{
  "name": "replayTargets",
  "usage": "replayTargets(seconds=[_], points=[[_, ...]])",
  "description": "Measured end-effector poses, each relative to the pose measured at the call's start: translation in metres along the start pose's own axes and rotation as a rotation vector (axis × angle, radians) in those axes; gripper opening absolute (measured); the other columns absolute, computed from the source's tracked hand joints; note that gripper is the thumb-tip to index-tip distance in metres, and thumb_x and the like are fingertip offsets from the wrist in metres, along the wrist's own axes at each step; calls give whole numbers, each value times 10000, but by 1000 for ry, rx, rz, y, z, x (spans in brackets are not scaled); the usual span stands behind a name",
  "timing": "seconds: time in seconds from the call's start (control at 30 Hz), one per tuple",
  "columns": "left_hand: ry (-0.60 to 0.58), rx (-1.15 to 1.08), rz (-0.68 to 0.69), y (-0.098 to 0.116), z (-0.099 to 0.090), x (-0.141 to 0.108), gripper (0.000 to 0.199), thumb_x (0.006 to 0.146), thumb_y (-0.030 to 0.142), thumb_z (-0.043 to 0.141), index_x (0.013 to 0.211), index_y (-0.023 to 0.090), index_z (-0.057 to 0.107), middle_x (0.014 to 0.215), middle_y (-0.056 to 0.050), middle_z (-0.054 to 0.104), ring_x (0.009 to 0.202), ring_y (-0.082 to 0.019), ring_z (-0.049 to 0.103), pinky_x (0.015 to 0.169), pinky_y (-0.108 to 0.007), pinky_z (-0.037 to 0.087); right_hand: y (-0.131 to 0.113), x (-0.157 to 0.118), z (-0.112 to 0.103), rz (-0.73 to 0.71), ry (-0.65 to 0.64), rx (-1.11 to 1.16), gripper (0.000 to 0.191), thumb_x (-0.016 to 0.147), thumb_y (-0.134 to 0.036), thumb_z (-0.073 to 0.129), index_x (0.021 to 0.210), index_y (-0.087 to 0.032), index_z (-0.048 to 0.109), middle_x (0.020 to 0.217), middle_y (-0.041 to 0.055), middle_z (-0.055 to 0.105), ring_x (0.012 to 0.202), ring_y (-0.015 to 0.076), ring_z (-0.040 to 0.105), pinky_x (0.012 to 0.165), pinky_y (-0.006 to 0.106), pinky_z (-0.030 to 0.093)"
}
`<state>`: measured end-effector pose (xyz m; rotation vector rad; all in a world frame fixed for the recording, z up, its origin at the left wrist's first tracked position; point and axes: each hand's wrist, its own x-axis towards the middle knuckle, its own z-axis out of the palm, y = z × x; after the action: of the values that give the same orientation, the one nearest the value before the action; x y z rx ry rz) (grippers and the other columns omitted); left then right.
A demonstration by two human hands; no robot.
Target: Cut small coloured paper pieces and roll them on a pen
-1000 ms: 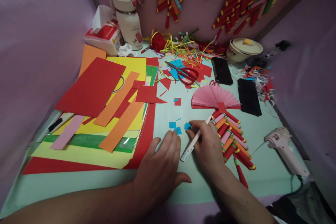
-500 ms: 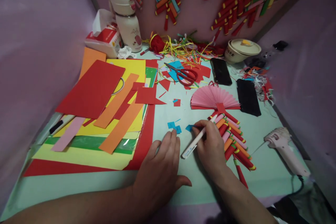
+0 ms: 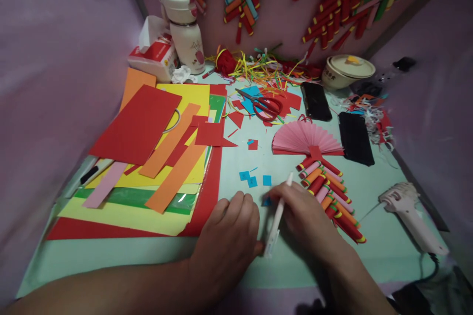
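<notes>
A white pen (image 3: 275,226) is held in my right hand (image 3: 301,206), tilted with one end near the table edge side and the other above the index finger. A small blue paper piece (image 3: 266,202) sits at that hand's fingertips, partly covered. Just beyond lies a loose blue square (image 3: 266,180), and to its left are two more blue squares (image 3: 248,178) with faint dark marks. My left hand (image 3: 231,236) rests on the table, fingers a little bent and thumb out to the side, with nothing visible in it. Right of my right hand is a paper firecracker string (image 3: 327,189) below a pink paper fan (image 3: 306,138).
Coloured paper sheets (image 3: 138,123) and strips are piled at left. Red-handled scissors (image 3: 264,106) lie among scraps. Two black phone-like slabs (image 3: 316,101) are at the right, with a glue gun (image 3: 412,216) nearer. A bottle (image 3: 186,39), tissue pack (image 3: 157,56) and lidded bowl (image 3: 347,71) stand behind.
My right hand has drawn nearer to me with the pen, uncovering one blue square. My left hand's fingers have bent slightly and its thumb has come in. The view has shifted a little.
</notes>
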<state>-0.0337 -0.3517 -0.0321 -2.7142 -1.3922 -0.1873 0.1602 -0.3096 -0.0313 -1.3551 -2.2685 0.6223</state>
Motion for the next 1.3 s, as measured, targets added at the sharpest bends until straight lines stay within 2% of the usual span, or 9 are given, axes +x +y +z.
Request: replayTargets(seconds=[0.1, 0.2, 0.37, 0.47, 0.57, 0.77, 1.0, 1.2, 1.3], points=[[18, 4, 27, 0, 1, -2, 554, 898, 545, 533, 1237, 113, 608, 1209, -110, 662, 1177, -254, 512, 969, -380, 356, -4, 0, 1, -111, -124, -92, 159, 894, -69, 509, 923, -204, 587, 836, 49, 637, 834, 206, 549, 689, 315, 459], [24, -1, 19, 1, 1, -2, 543, 910, 530, 524, 1241, 106, 599, 1208, -102, 651, 1175, -251, 490, 976, -379, 334, -4, 2, 6, -141, -91, -65, 146, 922, -86, 485, 921, -207, 566, 919, 72, 667, 882, 216, 557, 717, 336, 477], [3, -8, 17, 3, -3, -2, 553, 914, 521, 524, 1275, 105, 575, 1218, -98, 642, 1160, -243, 487, 958, -367, 335, 3, 2, 10, -113, 38, 59, 127, 914, -100, 521, 931, -225, 534, 1216, 82, 642, 1077, 222, 588, 863, 392, 505], [-23, -28, 23, 3, -5, -1, 613, 885, 568, 541, 1287, 106, 572, 1269, -88, 630, 1178, -239, 478, 951, -361, 348, 4, -1, 10, -142, 98, 55, 103, 910, -125, 549, 923, -228, 548, 1052, 64, 694, 986, 222, 619, 793, 379, 516], [-45, -55, 20, 4, -4, 0, 682, 861, 628, 528, 1293, 102, 576, 1346, -82, 597, 1214, -240, 461, 957, -361, 359, 5, -3, 11, -162, 68, 10, 132, 918, -109, 529, 949, -227, 580, 918, 59, 706, 919, 229, 618, 733, 374, 514], [-109, -101, 25, 6, 2, -1, 783, 850, 702, 448, 1332, 92, 541, 1419, -99, 546, 1278, -249, 427, 999, -374, 348, 7, -2, 15, -136, 30, 55, 135, 930, -129, 524, 966, -233, 603, 1016, 63, 713, 976, 238, 600, 795, 409, 514], [-163, -160, 14, 4, -4, 2, 803, 826, 723, 456, 1332, 104, 532, 1415, -92, 551, 1264, -253, 450, 967, -392, 377, 5, 2, 13, -132, 38, 65, 119, 943, -160, 521, 931, -241, 607, 965, 51, 727, 933, 227, 627, 764, 394, 512], [-154, -161, 3, 3, -4, 1, 868, 791, 756, 459, 1353, 96, 512, 1433, -87, 539, 1284, -257, 434, 981, -396, 379, 5, 2, 13, -101, 36, 106, 128, 932, -139, 533, 866, -242, 570, 993, 34, 726, 947, 222, 626, 774, 396, 509], [-183, -169, -3, 2, -4, 0, 890, 782, 767, 451, 1366, 98, 503, 1439, -100, 531, 1296, -262, 429, 998, -406, 381, 5, 1, 14, -104, 41, 106, 103, 923, -149, 556, 906, -246, 584, 989, 35, 725, 953, 226, 631, 782, 404, 510]])
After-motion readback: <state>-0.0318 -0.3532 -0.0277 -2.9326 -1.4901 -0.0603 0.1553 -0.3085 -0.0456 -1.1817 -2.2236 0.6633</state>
